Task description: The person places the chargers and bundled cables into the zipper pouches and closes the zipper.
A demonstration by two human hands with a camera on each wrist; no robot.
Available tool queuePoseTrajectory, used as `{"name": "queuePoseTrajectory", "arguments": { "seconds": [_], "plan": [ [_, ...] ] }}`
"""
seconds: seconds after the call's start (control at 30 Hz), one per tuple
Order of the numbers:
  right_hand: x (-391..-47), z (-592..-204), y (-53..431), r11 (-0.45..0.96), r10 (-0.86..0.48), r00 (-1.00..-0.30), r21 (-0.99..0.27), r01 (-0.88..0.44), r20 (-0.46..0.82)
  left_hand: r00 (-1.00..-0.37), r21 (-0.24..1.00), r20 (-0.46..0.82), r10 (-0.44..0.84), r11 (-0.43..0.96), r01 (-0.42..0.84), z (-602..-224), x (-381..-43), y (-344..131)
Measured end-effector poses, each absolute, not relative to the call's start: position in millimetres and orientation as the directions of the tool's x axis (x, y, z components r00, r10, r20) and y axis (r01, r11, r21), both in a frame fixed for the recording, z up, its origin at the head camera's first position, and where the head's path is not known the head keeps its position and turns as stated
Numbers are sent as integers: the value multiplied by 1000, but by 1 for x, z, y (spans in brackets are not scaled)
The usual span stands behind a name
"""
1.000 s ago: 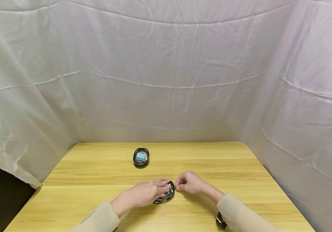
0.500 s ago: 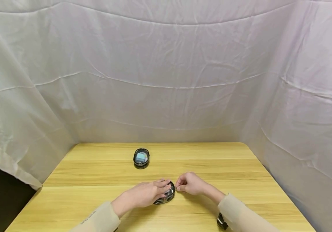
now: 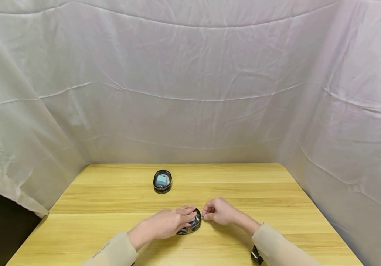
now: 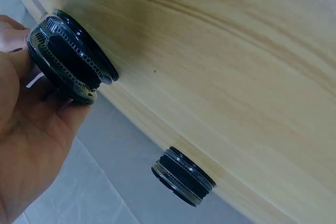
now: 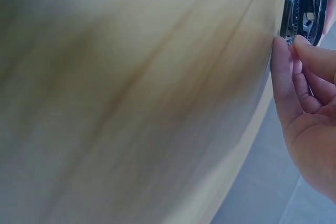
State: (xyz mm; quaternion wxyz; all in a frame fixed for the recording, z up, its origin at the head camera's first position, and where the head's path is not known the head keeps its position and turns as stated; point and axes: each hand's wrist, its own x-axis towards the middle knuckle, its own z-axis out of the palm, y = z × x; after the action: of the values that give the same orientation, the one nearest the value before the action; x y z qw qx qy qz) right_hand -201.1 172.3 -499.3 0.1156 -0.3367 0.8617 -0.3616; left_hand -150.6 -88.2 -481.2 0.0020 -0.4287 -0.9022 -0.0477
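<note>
A small rounded pouch (image 3: 195,221) with black trim and clear plastic lies on the table, toothed zipper-like bands running around its side in the left wrist view. My left hand (image 3: 168,222) rests over its top, fingers stretched across it and covering much of it. At the pouch's right end, my right hand (image 3: 220,211) pinches a tiny dark zipper pull (image 3: 202,217) between thumb and forefinger. The right wrist view shows those fingertips (image 5: 302,40) right at the edge of the pouch (image 5: 308,6); the pull is mostly hidden by them.
A second, similar black-trimmed pouch (image 3: 162,181) with a light blue patch on top sits farther back, left of centre. The wooden table (image 3: 243,184) is bordered by hanging pale cloth (image 3: 190,122). A dark area (image 3: 0,225) lies beyond its left edge.
My right hand has shifted very slightly right and toward me, still pinching at the pouch's end. The left hand and the far pouch stay practically in place.
</note>
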Motion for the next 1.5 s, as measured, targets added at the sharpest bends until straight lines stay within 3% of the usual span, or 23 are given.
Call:
{"name": "queuePoseTrajectory", "arguments": {
  "seconds": [0.3,0.8,1.5],
  "plan": [
    [-199,-498,171,507,-642,-766,-738,-446,21,-652,176,51,757,636,752,-478,-151,-88],
    [-198,-501,165,509,-632,-774,-736,-447,34,-664,167,148,733,644,747,-483,-152,-87],
    [-187,-492,173,496,-658,-751,-716,-491,58,-664,48,104,741,663,747,-477,-145,-76]
  ]
}}
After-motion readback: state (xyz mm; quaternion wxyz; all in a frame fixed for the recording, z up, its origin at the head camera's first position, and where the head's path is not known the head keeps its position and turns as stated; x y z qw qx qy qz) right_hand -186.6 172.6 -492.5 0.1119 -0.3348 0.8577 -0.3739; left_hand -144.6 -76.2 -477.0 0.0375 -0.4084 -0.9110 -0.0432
